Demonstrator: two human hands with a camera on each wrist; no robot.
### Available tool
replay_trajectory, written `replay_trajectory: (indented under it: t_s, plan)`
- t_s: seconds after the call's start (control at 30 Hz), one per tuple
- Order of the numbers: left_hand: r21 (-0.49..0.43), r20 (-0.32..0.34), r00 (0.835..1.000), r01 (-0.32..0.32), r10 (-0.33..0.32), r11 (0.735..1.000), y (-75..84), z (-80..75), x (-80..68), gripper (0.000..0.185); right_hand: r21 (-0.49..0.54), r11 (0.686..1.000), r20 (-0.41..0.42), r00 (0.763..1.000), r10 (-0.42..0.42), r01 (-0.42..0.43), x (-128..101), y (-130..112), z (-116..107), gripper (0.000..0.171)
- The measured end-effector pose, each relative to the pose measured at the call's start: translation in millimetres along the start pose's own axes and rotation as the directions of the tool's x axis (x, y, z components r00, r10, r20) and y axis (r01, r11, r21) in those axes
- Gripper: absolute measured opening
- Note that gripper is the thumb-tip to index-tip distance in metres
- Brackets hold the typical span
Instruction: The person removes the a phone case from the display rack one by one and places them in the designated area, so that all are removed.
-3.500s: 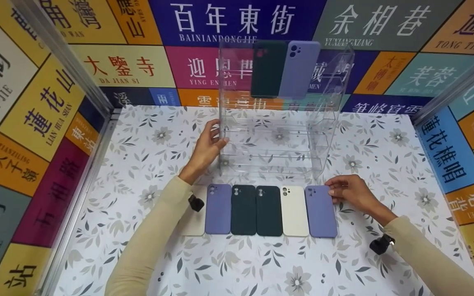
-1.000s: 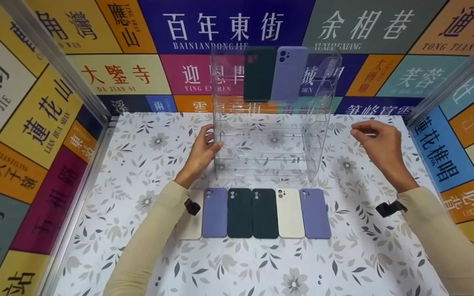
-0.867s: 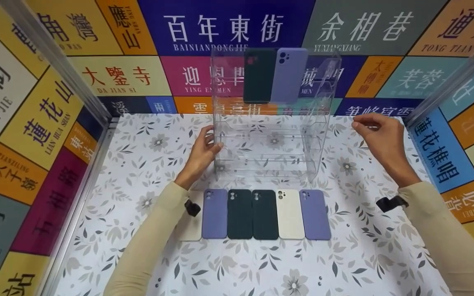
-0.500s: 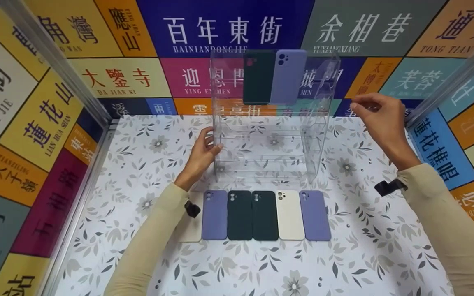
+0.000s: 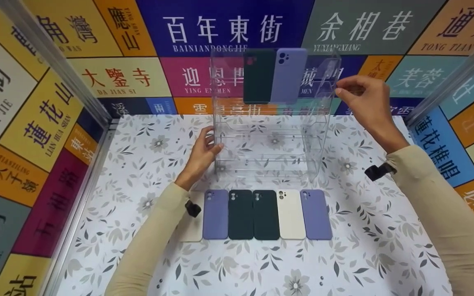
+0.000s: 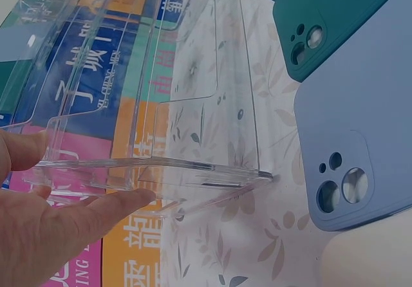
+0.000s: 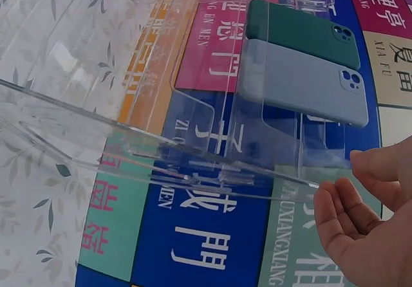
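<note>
A clear plastic display rack (image 5: 270, 146) stands upright at the back of the table. My left hand (image 5: 205, 154) grips its left side panel; in the left wrist view the thumb and fingers (image 6: 135, 200) are on either side of the panel. My right hand (image 5: 366, 98) is at the rack's upper right edge, fingertips close beside it, thumb apart from the fingers in the right wrist view. On the top tier a dark green phone case (image 5: 257, 78) and a purple phone case (image 5: 289, 76) stand side by side, overlapping slightly.
In front of the rack lies a row of phone cases: a white case (image 5: 194, 228) partly under the left forearm, a purple case (image 5: 215, 218), two dark green cases (image 5: 241, 218), a white case (image 5: 291, 218) and a purple case (image 5: 317, 218). Sign-covered walls (image 5: 422, 78) enclose the table.
My right hand has left the rightmost purple case in the row, risen to the back right and then moved left to the rack's upper edge. My left hand stays on the rack.
</note>
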State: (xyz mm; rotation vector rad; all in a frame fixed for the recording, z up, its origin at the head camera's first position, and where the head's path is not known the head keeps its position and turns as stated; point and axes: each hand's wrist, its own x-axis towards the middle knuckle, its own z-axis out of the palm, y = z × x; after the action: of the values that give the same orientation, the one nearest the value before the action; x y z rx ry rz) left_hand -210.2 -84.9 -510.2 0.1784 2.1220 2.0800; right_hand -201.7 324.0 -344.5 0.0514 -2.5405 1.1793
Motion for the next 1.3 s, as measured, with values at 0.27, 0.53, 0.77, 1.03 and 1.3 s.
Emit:
replay_trajectory:
  t_s: [0.27,0.53,0.77,1.03,1.3]
  plan:
    - [-0.016,0.002,1.0,-0.004,0.004,1.0,-0.4,-1.3,1.0,0.061,0.007,1.0,0.026,0.999,-0.025,0.025,20,-15,12,0.026]
    - [0.01,-0.011,1.0,-0.006,0.006,1.0,-1.2,-1.2,0.5,0.063,-0.012,0.999,0.021,0.999,-0.043,0.043,35,-29,24,0.026]
    - [-0.002,-0.024,1.0,-0.012,0.012,1.0,-0.5,-1.2,-0.3,0.059,-0.039,0.997,0.028,0.997,-0.07,0.071,43,-42,32,0.025]
    - [-0.009,-0.012,1.0,-0.022,0.022,1.0,-1.8,0.9,1.5,0.058,-0.017,0.998,0.012,0.998,-0.066,0.066,55,-56,37,0.027]
    - [0.001,-0.02,1.0,-0.023,0.023,1.0,-2.0,2.3,1.0,0.059,-0.033,0.995,0.02,0.996,-0.089,0.089,63,-67,42,0.032]
